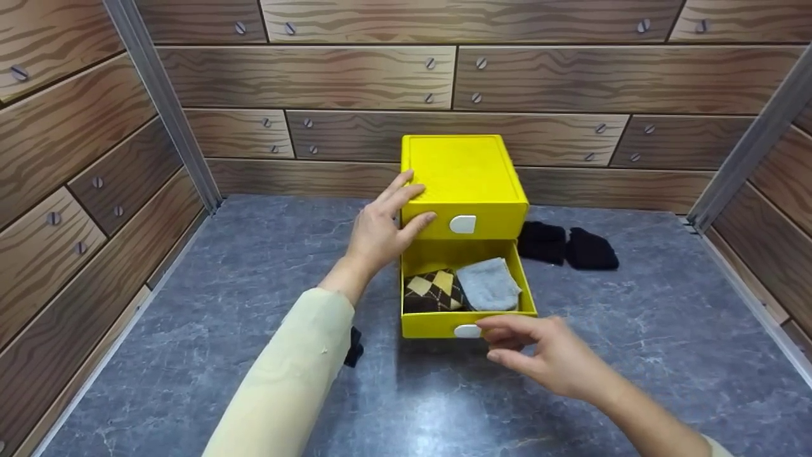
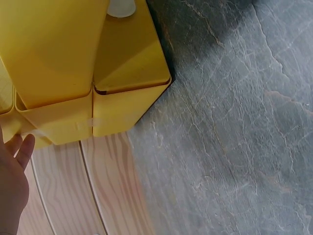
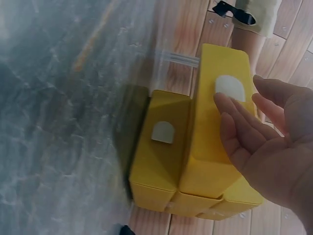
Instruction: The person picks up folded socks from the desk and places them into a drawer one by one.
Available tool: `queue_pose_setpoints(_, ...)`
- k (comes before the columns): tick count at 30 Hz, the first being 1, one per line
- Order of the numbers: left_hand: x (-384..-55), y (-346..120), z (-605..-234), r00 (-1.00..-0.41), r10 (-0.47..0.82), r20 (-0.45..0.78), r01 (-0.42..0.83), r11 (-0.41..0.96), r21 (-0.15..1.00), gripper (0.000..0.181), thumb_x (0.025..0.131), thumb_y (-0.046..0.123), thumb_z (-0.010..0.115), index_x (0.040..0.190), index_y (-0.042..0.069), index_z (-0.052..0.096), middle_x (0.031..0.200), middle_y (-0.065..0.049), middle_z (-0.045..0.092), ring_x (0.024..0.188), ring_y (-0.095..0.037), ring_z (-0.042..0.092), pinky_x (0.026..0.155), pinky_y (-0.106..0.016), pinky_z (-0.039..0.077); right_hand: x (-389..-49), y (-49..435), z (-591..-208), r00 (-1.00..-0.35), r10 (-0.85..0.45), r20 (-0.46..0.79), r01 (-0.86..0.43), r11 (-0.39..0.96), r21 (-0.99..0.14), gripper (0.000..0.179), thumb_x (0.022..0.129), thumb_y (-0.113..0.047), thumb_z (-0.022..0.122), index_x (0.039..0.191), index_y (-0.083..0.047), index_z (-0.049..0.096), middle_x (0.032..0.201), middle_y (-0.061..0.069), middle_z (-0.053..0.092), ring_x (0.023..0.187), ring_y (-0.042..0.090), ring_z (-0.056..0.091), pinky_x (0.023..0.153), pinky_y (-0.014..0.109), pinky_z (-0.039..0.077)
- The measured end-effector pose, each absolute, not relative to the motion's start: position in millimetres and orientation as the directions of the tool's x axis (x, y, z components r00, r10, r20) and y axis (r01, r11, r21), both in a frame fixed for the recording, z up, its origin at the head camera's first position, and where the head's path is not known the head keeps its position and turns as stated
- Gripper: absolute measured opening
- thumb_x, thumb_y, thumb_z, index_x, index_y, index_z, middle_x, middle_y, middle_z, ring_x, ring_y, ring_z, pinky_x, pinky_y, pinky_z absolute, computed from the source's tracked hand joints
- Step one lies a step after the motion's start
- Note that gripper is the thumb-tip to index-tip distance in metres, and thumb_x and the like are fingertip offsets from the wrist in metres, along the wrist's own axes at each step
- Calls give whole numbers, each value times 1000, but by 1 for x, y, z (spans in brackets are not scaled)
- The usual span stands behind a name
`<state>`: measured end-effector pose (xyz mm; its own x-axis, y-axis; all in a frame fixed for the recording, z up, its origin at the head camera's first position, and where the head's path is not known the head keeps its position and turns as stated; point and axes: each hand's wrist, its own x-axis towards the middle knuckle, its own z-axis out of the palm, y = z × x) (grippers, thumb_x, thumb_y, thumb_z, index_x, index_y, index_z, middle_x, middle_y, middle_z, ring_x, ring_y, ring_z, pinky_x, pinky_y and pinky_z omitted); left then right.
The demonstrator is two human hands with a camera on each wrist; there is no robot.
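the step seemed to call for bracing the yellow cabinet (image 1: 460,168) and working the pulled-out drawer (image 1: 428,327) straight and level by its white handle (image 1: 466,331). that drawer, socks (image 1: 488,284) inside, sat between the hands. the left hand (image 1: 375,233), fingers spread, rested on the cabinet unclenched; the right hand (image 1: 550,357) lay loosely at the handle, thumb apart, contact unclear.

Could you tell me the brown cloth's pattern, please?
The cloth is argyle, clearest in the head view.

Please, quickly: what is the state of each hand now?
Left hand: open, touching the yellow drawer unit.
Right hand: open, at the white handle of the pulled-out drawer; contact unclear.
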<state>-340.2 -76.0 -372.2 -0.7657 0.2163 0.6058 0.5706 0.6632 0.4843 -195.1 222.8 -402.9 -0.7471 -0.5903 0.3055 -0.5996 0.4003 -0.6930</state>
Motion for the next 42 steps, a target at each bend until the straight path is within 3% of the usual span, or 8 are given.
queue_pose_setpoints(7, -340, -76, -372, -766, 213, 607, 571, 660, 489, 55, 102, 50, 69, 150, 22, 63, 168, 6, 41, 141, -24, 56, 116, -41, 45, -201, 220, -410, -789, -580, 202, -489, 394, -778, 40, 101, -25, 77, 140, -17, 69, 117, 1, 78, 104, 25, 76, 89, 34, 62)
queue_pose_setpoints(14, -339, -78, -371, -768, 213, 604, 569, 660, 490, 57, 102, 51, 69, 150, 22, 62, 168, 6, 41, 143, -24, 54, 116, -42, 45, -204, 218, -414, -792, -579, 194, -442, 324, -837, 37, 101, -19, 76, 138, -15, 70, 119, 4, 76, 109, 31, 75, 89, 35, 62)
queue_pose_setpoints(18, -338, -78, -371, -773, 208, 599, 563, 659, 498, 57, 102, 51, 68, 151, 22, 62, 168, 7, 40, 144, -24, 53, 117, -42, 44, -205, 217, -414, -803, -565, 191, -429, 324, -844, 37, 101, -17, 76, 137, -15, 70, 119, 6, 76, 108, 31, 75, 89, 33, 62)
queue_pose_setpoints(27, -338, -78, -371, -782, 203, 589, 550, 669, 500, 57, 102, 50, 69, 151, 22, 62, 169, 6, 40, 143, -26, 54, 117, -42, 44, -211, 212, -414, -834, -507, 218, -436, 363, -823, 38, 99, -14, 77, 136, -12, 71, 116, 11, 75, 102, 18, 75, 86, 32, 62)
queue_pose_setpoints(42, -337, -75, -371, -788, 210, 579, 550, 663, 508, 58, 102, 50, 69, 152, 22, 61, 169, 5, 39, 145, -23, 52, 117, -40, 43, -233, 205, -413, -861, -451, 234, -426, 388, -818, 38, 99, -15, 78, 136, -10, 70, 112, 9, 76, 99, 20, 75, 85, 28, 61)
